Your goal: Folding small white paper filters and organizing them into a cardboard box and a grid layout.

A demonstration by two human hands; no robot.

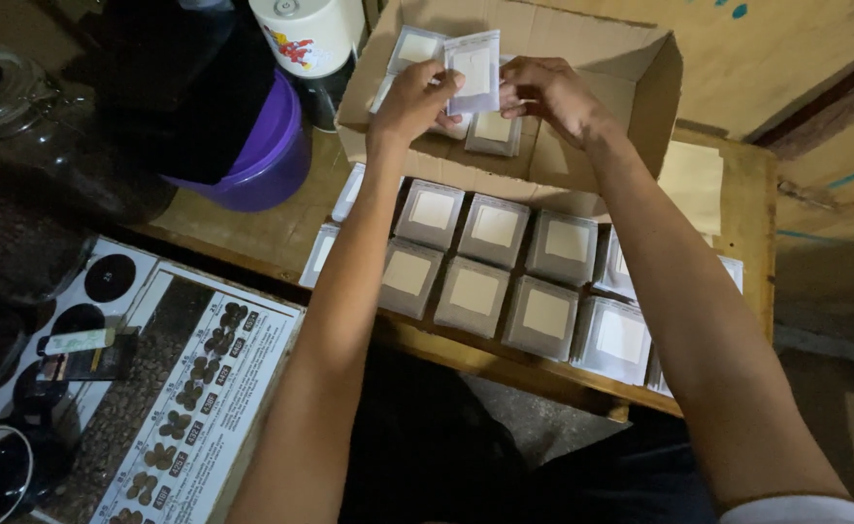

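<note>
we see a wooden surface (738, 184) carrying rows of white-labelled packets (490, 277) near, an open cardboard box (582, 136) far, a purple bowl (272, 155) left.

White flat packet (474, 70) hanging over open cardboard box (582, 146); grey white-labelled packets (505, 277) lying in rows on bench; printed chart (189, 388) lying left.

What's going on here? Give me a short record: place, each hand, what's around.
place: wooden table with an open cardboard box
left hand: pinches a small white packet over the box
right hand: grips the same packet's other edge
in box: a few more packets
on table: rows of stacked packets
nearby: purple bucket, glass jar, printed chart
</note>
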